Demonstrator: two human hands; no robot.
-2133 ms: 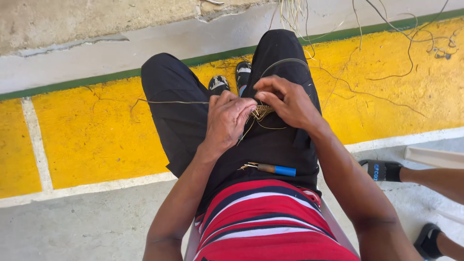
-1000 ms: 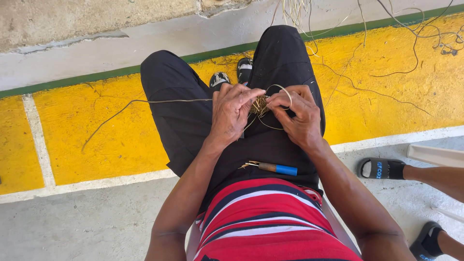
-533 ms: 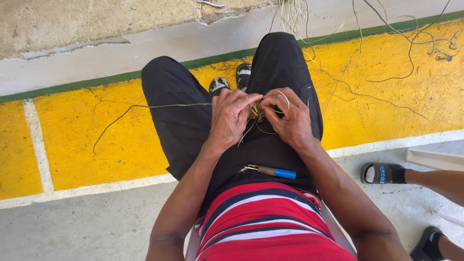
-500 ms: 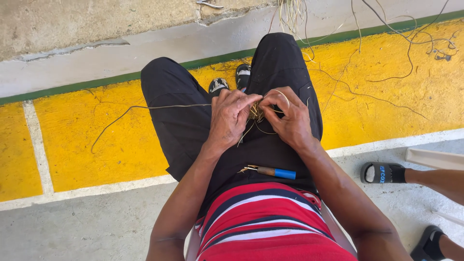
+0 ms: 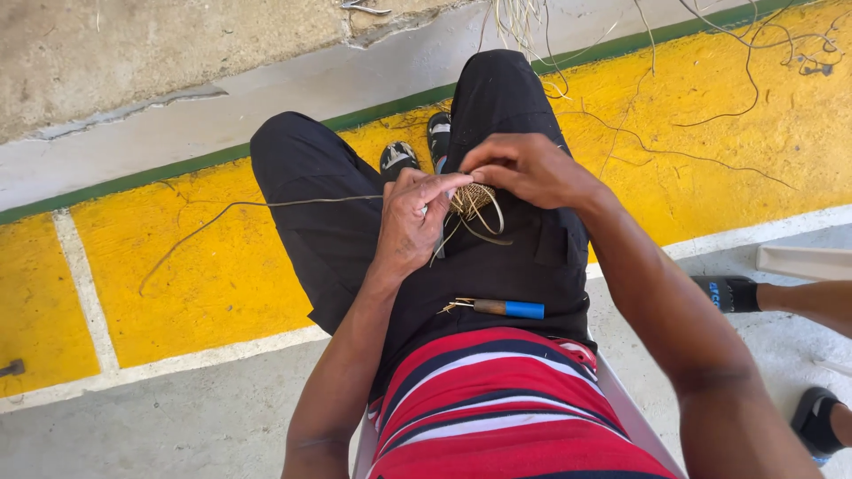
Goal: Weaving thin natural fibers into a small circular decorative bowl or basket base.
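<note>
I sit with black trousers over my lap, looking down. My left hand (image 5: 414,222) and my right hand (image 5: 524,167) meet above my right thigh, both pinching a small woven coil of straw-coloured fibre (image 5: 474,199). Loose loops of fibre hang below the coil. One long thin strand (image 5: 257,206) runs from my left fingers out to the left across the yellow floor. A small tool with a blue and brown handle (image 5: 501,308) lies on my lap near my striped red shirt.
The floor has a yellow painted band (image 5: 204,284) with a green line and grey concrete beyond. More loose fibres (image 5: 710,106) lie scattered at the top right. Another person's leg and black sandal (image 5: 737,293) are at the right edge, beside a white chair edge.
My hands have shifted slightly up my thigh and my right hand has turned over the coil. The long strand at the left now sags lower across the yellow floor.
</note>
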